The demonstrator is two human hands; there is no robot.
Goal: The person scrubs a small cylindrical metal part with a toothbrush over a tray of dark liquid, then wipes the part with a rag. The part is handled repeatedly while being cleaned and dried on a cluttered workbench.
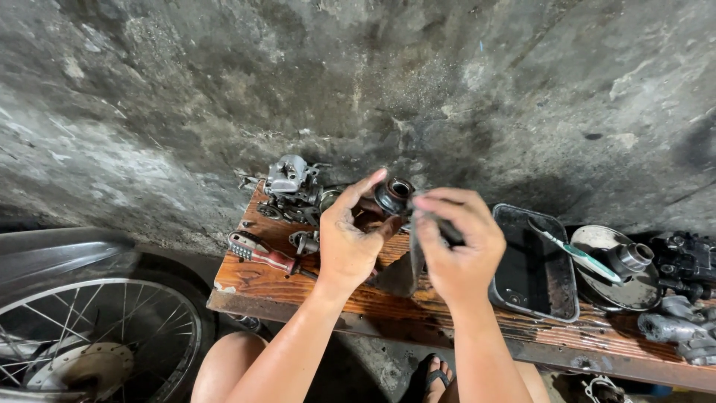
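While both hands point(406, 235) grip a round part point(394, 195) (half hidden), details blur.

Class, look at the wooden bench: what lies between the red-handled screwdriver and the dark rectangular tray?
In the head view, the person's left hand and right hand sit between the screwdriver and the tray, holding a small round metal part.

Soft, even light falls from above and a little behind the camera, leaving the concrete wall point(358, 75) mid-grey with no hard glare. The left hand point(349, 239) and right hand point(459, 250) are well lit and fairly sharp; the fingertips show slight motion blur. Deep shadow sits under the wooden surface point(298, 287) and around the wheel point(97, 336) at lower left. Wide-angle distortion bends the edges, and the corners darken and soften.
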